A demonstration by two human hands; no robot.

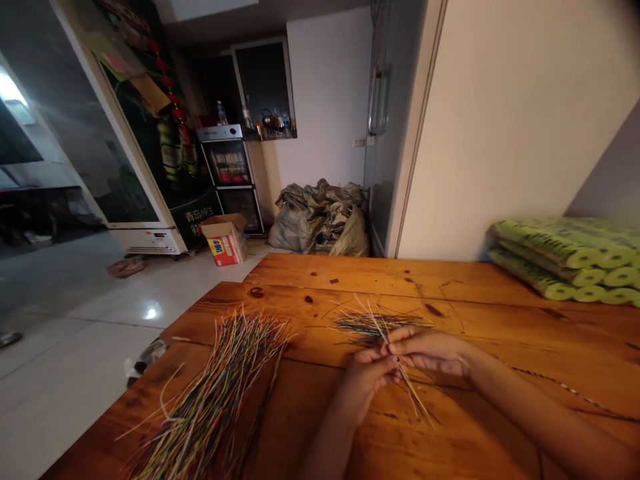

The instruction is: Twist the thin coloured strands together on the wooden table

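My left hand (367, 381) and my right hand (429, 350) meet above a wooden table (380, 273), their fingertips pinching a small bunch of thin coloured wires (403, 377). The ends of the bunch fan out below and above my fingers. Just beyond my hands lies a smaller loose pile of thin wires (373, 325). A large bundle of long multicoloured wires (213, 393) spreads across the table to the left of my left hand. Its near end runs out of the picture.
Stacked green-and-yellow rolls (563, 260) lie at the table's far right. A thin twisted cord (553, 387) crosses the right side of the tabletop. Beyond the far edge stand stuffed sacks (320, 220), a cardboard box (225, 240) and a glass-door drinks cooler (135, 133) on a tiled floor.
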